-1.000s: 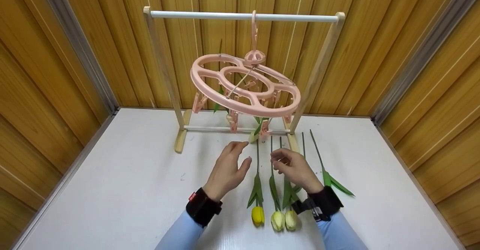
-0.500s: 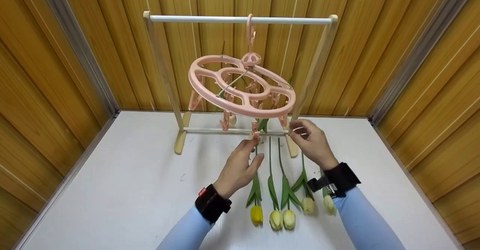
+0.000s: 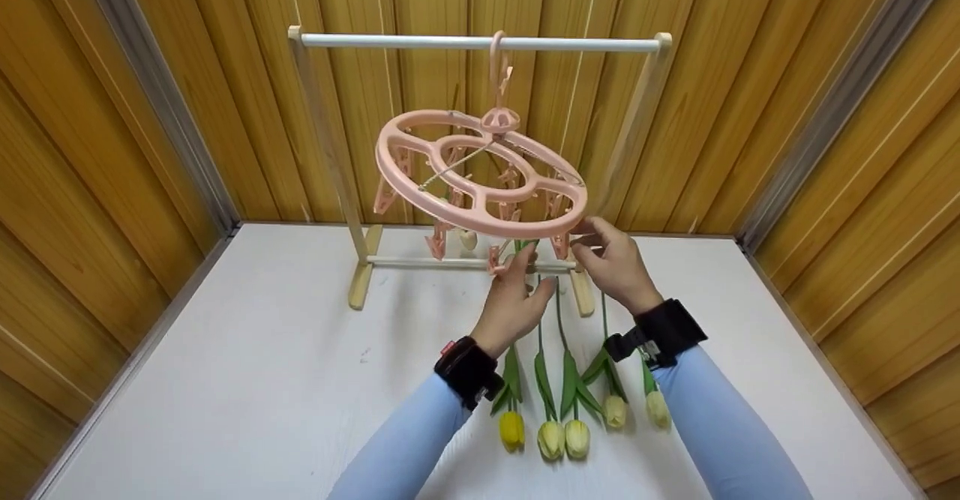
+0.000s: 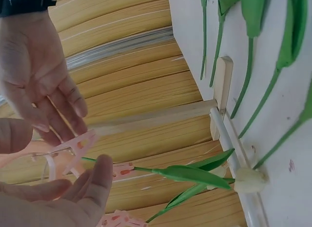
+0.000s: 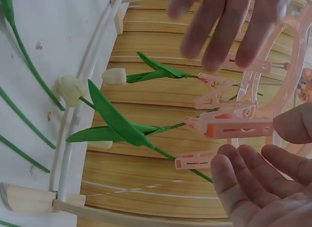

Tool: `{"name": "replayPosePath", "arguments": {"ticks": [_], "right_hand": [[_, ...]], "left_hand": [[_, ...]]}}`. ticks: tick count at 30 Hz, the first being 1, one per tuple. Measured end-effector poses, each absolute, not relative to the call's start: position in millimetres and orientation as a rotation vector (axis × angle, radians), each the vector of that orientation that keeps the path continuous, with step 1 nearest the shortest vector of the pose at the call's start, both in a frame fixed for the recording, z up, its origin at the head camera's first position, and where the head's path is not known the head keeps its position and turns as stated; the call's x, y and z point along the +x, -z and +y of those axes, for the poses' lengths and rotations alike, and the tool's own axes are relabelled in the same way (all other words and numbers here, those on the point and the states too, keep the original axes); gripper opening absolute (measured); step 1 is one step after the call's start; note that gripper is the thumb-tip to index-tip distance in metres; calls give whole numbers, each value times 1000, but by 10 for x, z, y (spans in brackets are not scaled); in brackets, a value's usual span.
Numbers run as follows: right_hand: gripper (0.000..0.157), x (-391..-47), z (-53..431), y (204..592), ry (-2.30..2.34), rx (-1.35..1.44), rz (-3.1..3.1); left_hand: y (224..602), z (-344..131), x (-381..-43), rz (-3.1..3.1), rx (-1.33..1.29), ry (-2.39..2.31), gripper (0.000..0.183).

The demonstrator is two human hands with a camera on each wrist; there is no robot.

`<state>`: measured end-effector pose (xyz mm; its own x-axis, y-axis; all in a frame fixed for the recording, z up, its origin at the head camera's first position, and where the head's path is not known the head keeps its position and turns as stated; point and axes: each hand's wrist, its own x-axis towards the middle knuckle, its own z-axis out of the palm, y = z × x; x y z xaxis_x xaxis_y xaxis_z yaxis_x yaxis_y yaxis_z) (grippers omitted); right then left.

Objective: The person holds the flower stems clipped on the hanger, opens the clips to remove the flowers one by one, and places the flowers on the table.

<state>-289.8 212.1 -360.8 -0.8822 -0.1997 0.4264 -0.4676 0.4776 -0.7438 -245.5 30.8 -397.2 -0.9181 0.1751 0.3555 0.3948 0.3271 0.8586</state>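
Note:
A pink round clip hanger (image 3: 517, 228) hangs tilted from the rack's white top bar. My right hand (image 3: 619, 271) is at its right side, thumb tip right at the end of a pink clothes peg (image 5: 239, 128) and fingers loosely bent below it. My left hand (image 3: 510, 309) is raised under the front rim, thumb and fingers apart, close to the pegs. Among the pegs, a pale tulip (image 5: 71, 90) hangs head down with green leaves. Another white tulip (image 5: 114, 76) hangs farther back, its stem at a peg. Neither hand visibly grips anything.
On the white table lie a yellow tulip (image 3: 511, 431) and several pale tulips (image 3: 550, 440), stems toward the rack. The rack has wooden posts (image 3: 630, 133), wooden feet (image 3: 360, 282) and a low white bar (image 3: 412, 261). Wood-patterned walls (image 3: 187, 148) enclose the table.
My right hand moved right and away to the hanger's right side. My left hand moved right and up under the front rim. The hanger has turned slightly, shifting its pegs left.

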Motion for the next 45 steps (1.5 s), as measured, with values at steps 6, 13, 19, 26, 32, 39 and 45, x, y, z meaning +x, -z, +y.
{"name": "replayPosePath", "arguments": {"ticks": [6, 13, 19, 26, 32, 39, 45], "right_hand": [[27, -2880, 2037, 3570, -1414, 586, -2432], [26, -2797, 1992, 3572, -1467, 666, -2430], [24, -2712, 1952, 3568, -1471, 776, -2427], [26, -2675, 1953, 3560, -1484, 841, -2399], [20, -2755, 2063, 3621, -1477, 717, -2414], [23, -2921, 2178, 3742, -1546, 478, -2394], [25, -3019, 2217, 3795, -1526, 350, -2386]], "left_hand": [[3940, 415, -2674, -2253, -447, 1713, 59], [3963, 412, -2750, -2225, -343, 1802, 38], [3968, 351, -2739, -2125, -429, 1811, 22], [3943, 282, -2648, -2045, -492, 1842, 14], [3907, 184, -2523, -2017, -525, 1905, 16], [3844, 47, -2365, -1957, -526, 2004, 24], [3783, -42, -2228, -1919, -548, 2036, 32]]}}
